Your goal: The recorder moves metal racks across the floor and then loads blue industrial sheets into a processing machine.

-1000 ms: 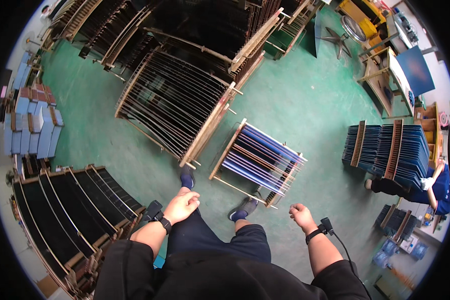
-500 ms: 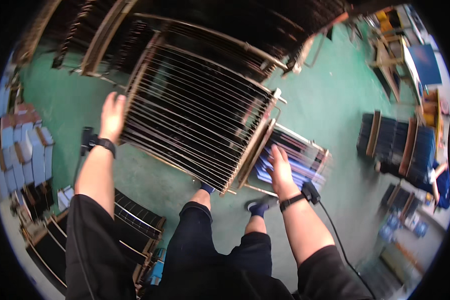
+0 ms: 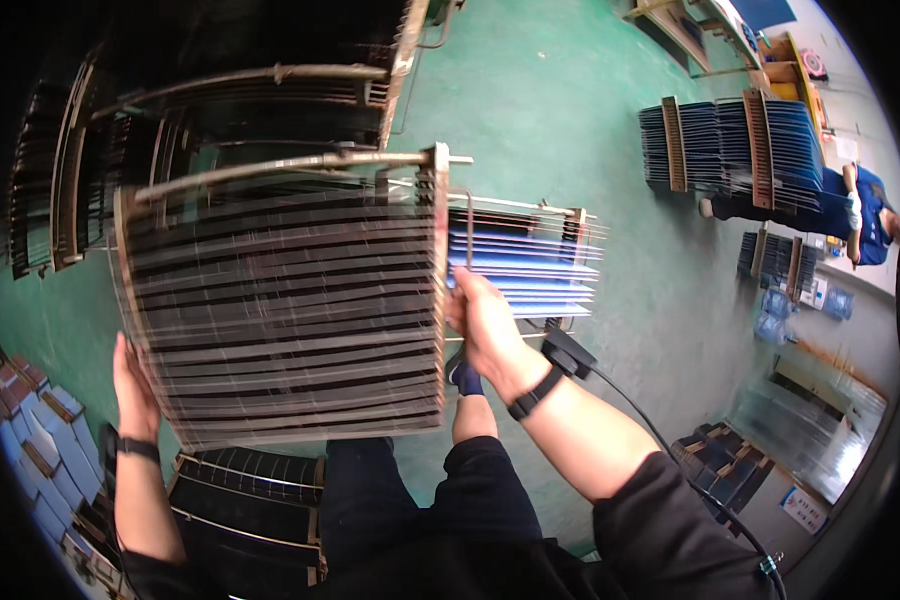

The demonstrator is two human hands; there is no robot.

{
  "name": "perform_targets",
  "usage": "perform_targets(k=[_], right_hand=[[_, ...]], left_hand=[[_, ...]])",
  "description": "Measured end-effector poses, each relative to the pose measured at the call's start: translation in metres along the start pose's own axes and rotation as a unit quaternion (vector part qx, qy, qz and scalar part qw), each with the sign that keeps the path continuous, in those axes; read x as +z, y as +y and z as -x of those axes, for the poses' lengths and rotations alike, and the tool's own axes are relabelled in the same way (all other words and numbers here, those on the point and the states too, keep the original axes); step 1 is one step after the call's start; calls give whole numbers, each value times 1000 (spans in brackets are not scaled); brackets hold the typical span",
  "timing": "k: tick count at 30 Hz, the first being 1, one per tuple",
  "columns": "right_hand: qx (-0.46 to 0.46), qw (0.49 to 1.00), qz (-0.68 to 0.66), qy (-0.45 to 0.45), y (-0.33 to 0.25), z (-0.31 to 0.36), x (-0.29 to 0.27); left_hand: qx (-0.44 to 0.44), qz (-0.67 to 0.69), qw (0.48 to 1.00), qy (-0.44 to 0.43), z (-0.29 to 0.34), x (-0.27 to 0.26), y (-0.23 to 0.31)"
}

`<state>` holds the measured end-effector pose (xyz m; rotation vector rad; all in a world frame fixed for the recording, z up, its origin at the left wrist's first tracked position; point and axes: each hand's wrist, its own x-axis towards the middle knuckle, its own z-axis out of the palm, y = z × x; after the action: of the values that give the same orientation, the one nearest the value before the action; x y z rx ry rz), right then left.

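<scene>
A slotted rack stands in front of my legs, with many dark thin sheets in rows between brownish side bars. My left hand lies along its left side bar, fingers up and partly hidden behind the edge. At the right side bar, my right hand has its fingers curled against the frame beside a thin metal rod. The rack appears raised off the floor and turned squarely toward me. Just past my right hand sits a smaller rack holding several blue sheets.
Dark racks stand beyond and to the left. Another dark rack is near my legs. Bluish stacks lie at the lower left. At right, a person in blue is beside a rack of dark blue sheets. The floor is green.
Both hands have come onto the sides of the dark rack, where they were apart from it. The rack has come nearer and turned, and the view has swung round.
</scene>
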<state>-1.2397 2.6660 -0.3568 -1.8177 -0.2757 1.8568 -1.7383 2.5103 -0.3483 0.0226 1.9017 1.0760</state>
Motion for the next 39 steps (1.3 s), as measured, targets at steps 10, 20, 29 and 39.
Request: perform_targets(k=[10,20,29,39], right_hand=[[-92,984,30,151,-85,88,-250],[-147,970,-14,192,-154,75,-366],[-146,970,88,175,-128,-16,-415],[-146,959,115,213,-110,-35,-435]], left_hand=[[-168,102,972,-127,224,174,-40],[-164,65,956,-233,254,337,-65],[-114,0,975,-190,217,383,-101],[-128,-28,982,-139,221,394,-107]])
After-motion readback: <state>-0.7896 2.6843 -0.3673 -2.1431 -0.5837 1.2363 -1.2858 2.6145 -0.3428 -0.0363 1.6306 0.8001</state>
